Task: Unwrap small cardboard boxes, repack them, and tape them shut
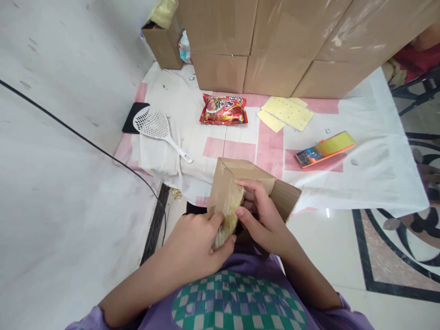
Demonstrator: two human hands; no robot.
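Note:
A brown cardboard box [247, 169] is held tilted at my waist, by the table's near edge, with a side flap [286, 198] standing out to the right. Along its near edge lies a crinkled yellowish, translucent strip [231, 208] that looks like packing tape. My left hand [202, 236] is closed on the strip and box edge, thumb below and fingers partly hidden. My right hand [263, 217] grips the same edge from the right, its fingers curled behind into the box opening. The inside of the box is mostly hidden.
On the cloth-covered table [374, 183] lie a white slotted skimmer [153, 123], a red food packet [224, 110], yellow paper sheets [287, 112] and an orange-yellow pack [326, 149]. Large stacked cartons [275, 46] block the back. A small box [163, 46] stands far left; a cable [79, 133] runs along the wall.

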